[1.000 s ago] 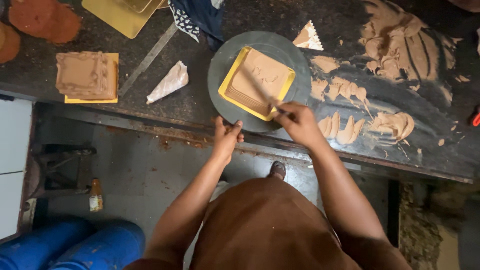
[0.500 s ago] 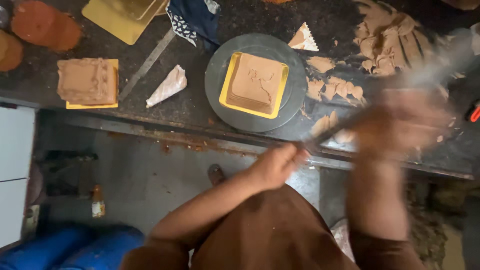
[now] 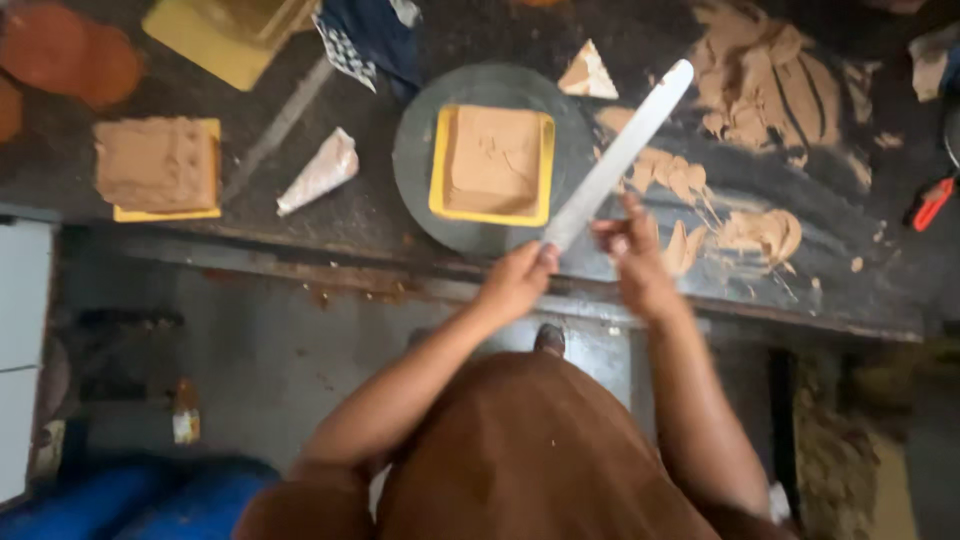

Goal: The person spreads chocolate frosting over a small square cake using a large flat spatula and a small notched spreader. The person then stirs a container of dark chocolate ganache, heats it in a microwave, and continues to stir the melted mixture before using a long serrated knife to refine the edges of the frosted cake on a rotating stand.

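My left hand (image 3: 520, 282) grips the lower end of a long flat metal blade (image 3: 625, 150), which slants up and to the right over the dark counter. My right hand (image 3: 632, 250) is just right of the blade's lower part with its fingers curled. It is too blurred to tell whether they touch the blade. Left of the blade, a square brown cake (image 3: 492, 158) sits on a yellow board, on a round grey turntable (image 3: 415, 150).
A second brown cake on a yellow board (image 3: 155, 165) lies at the left. Near it are a white piping cone (image 3: 320, 170) and a metal strip (image 3: 280, 125). Brown smears (image 3: 750, 85) cover the counter on the right. A red-handled tool (image 3: 932, 203) lies at the far right. Blue drums (image 3: 150, 500) stand on the floor.
The right hand swung off to the right in a blur and has come back. The long blade, not seen over the counter before, is now held in my left hand beside the turntable.
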